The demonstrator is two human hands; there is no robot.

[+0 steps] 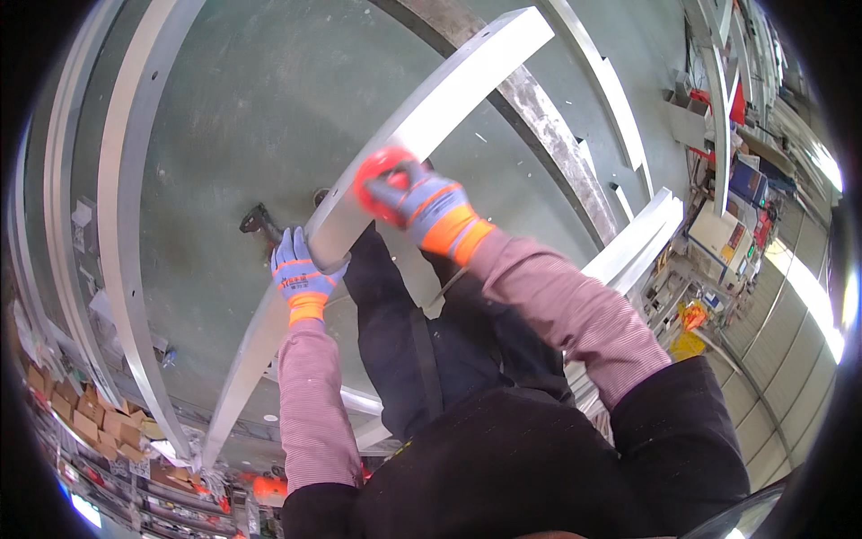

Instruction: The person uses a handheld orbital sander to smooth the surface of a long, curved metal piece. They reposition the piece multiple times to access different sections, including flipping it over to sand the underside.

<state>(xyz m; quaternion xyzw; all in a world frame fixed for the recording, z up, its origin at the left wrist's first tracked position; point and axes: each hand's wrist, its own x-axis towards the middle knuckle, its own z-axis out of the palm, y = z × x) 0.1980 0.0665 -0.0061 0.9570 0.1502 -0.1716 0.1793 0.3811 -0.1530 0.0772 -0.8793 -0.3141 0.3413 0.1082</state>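
Note:
A long white metal beam [449, 94] runs diagonally from the upper right to the lower left in front of me. My left hand [303, 268], in a grey-blue glove with orange bands, lies on the beam with its fingers stretched out and the thumb apart. Farther up the beam, my right hand [422, 196], gloved alike, is closed on a red round object [381, 182]. Motion blurs that object, so its exact kind cannot be told. It is at the beam's surface, overlapping its right edge.
More white beams [126, 162] stand at the left. A worn, stained beam [548, 121] crosses behind mine, with white profiles [637, 234] at the right. Cardboard boxes [90, 418] are at the lower left. A white machine box [718, 238] stands far right. My legs are beneath the work.

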